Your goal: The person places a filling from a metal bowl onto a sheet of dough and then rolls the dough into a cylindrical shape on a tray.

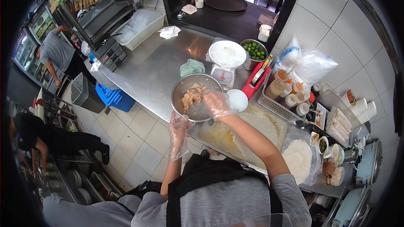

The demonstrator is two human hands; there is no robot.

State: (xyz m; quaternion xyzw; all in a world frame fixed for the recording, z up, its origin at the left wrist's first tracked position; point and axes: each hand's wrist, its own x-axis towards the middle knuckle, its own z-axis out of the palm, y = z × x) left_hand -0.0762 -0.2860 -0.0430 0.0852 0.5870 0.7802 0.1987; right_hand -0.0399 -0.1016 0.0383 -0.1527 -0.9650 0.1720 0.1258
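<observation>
A steel mixing bowl [177,92] tilts at the worktop's front edge, with a clump of orange-pink minced filling [193,97] inside. My left hand [178,129], in a clear plastic glove, grips its near rim. My right hand [216,103], gloved the same way, reaches over the right side of the bowl; its fingertips are blurred and partly hidden. Just beside that hand stands a small white bowl [238,100]. Below it lies a yellow-stained cutting board [217,138], partly covered by a pale sheet [257,132]. Farther right, a round stack of pale wrappers [296,160] rests on plastic.
Behind the bowl are a green cloth [192,67], a dial scale [222,75] and a pot of green citrus [254,50]. A red tape dispenser [254,82] and a sauce-bottle basket [277,109] stand right. Two co-workers [58,49] are at the left; another grey-clad person [88,211] is close beside me.
</observation>
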